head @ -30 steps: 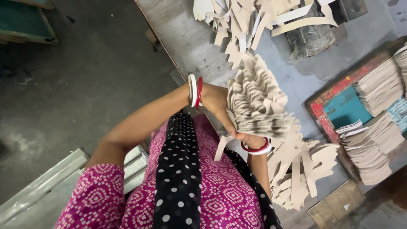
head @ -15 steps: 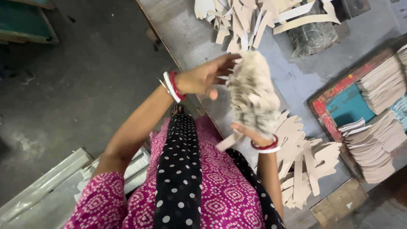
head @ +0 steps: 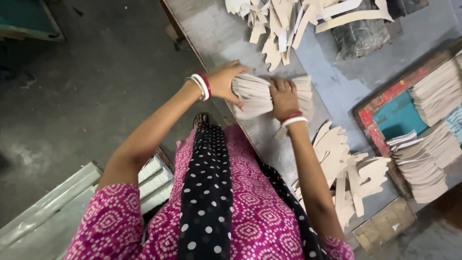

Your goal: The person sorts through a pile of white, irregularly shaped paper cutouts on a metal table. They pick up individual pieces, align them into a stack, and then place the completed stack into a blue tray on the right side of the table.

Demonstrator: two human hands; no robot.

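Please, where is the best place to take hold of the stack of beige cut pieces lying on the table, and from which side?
Probably across its narrow middle, from above, where the right hand presses now. The stack lies on its side on the table and fans wider at both ends; the left hand braces the left end.

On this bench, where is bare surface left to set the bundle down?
Bare strip between the bundle and the top cutout pile, and the blue patch beside the red tray. Crowded: lower cutout heap and the tray's stacks.
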